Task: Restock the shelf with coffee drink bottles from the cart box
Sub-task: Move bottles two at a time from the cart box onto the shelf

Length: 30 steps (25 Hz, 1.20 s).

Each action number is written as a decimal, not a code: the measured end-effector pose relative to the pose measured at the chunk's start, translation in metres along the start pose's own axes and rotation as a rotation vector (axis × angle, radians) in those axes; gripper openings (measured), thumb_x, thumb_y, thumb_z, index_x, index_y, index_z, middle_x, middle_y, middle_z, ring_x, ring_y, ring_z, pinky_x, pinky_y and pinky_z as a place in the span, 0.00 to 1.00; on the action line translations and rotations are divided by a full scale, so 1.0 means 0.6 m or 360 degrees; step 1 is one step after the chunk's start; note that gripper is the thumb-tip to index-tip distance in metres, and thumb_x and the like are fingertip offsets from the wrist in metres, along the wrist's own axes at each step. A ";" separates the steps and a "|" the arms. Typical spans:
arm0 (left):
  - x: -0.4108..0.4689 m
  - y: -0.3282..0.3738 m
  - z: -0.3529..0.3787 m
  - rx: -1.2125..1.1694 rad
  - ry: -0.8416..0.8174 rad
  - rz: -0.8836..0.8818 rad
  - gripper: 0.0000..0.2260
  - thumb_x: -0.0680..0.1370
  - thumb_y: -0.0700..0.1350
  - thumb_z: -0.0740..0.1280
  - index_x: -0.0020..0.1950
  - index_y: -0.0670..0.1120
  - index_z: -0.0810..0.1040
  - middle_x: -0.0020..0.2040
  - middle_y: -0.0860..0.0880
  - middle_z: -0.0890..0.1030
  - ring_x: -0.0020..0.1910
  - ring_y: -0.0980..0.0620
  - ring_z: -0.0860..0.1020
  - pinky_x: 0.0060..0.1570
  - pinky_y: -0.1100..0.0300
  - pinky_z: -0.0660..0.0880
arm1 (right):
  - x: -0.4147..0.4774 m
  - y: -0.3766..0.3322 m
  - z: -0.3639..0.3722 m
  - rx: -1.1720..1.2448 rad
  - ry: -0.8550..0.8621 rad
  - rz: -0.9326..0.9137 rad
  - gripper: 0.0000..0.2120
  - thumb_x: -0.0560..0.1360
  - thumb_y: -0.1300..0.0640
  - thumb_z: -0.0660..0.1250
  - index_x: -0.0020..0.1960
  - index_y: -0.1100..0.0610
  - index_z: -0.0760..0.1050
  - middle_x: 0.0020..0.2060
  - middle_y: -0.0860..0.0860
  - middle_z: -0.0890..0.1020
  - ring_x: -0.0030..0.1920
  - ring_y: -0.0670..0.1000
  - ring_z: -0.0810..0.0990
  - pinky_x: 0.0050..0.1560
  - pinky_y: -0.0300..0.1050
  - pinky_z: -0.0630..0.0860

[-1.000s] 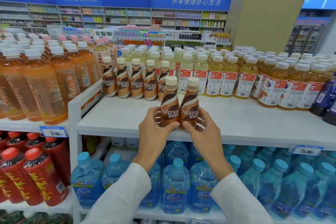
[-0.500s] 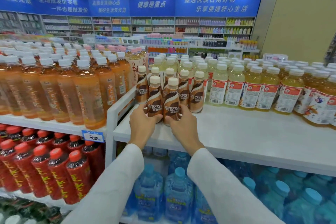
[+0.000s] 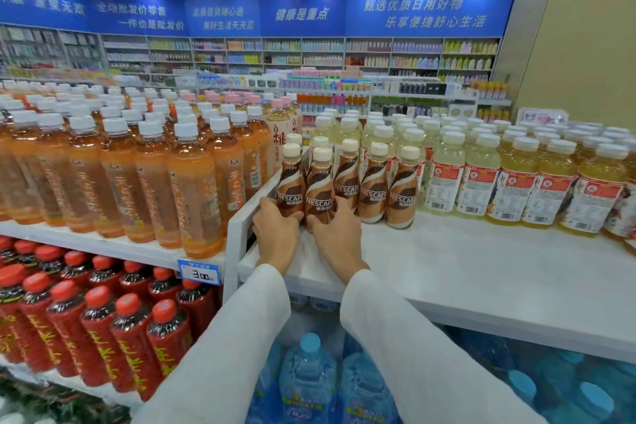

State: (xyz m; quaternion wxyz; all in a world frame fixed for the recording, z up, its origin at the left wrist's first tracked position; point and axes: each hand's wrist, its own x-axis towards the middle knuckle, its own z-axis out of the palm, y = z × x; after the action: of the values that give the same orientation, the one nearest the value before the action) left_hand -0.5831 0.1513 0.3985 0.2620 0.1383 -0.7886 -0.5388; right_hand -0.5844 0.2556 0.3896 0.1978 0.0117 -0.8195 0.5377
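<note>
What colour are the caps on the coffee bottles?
Cream-white caps on brown-and-white swirled coffee bottles, seen best in the head view.

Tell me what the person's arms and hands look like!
Both arms wear long, plain white sleeves that reach the wrists. The left hand and right hand are bare: no gloves, rings or watch in view.

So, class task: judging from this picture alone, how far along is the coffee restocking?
Done: three coffee bottles already stand in a row at the left end of the white shelf. In hand: the left hand and right hand each grip one bottle at that row's left end, bases at the shelf. Left: letting go. The cart box is out of view, so the remaining stock is unknown.
</note>
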 end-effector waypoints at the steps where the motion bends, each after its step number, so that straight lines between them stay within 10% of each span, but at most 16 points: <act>1: 0.003 -0.001 0.002 0.0005 0.0004 -0.0005 0.21 0.75 0.43 0.77 0.64 0.42 0.74 0.63 0.41 0.81 0.64 0.40 0.77 0.66 0.43 0.74 | 0.001 -0.002 0.003 0.0003 0.0008 0.0003 0.21 0.74 0.55 0.74 0.64 0.52 0.73 0.58 0.51 0.82 0.60 0.54 0.79 0.62 0.49 0.76; 30: 0.036 -0.024 0.021 0.0288 0.0054 0.0064 0.23 0.80 0.47 0.71 0.71 0.43 0.69 0.67 0.40 0.78 0.66 0.38 0.76 0.64 0.46 0.75 | 0.020 -0.013 0.042 -0.0136 0.0093 0.0048 0.23 0.76 0.54 0.73 0.66 0.56 0.67 0.63 0.54 0.76 0.63 0.55 0.76 0.62 0.49 0.74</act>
State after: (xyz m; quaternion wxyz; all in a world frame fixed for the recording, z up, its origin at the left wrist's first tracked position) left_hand -0.6092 0.1447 0.3876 0.2727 0.1546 -0.8321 -0.4575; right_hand -0.6015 0.2326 0.3921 0.2139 -0.0249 -0.8357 0.5051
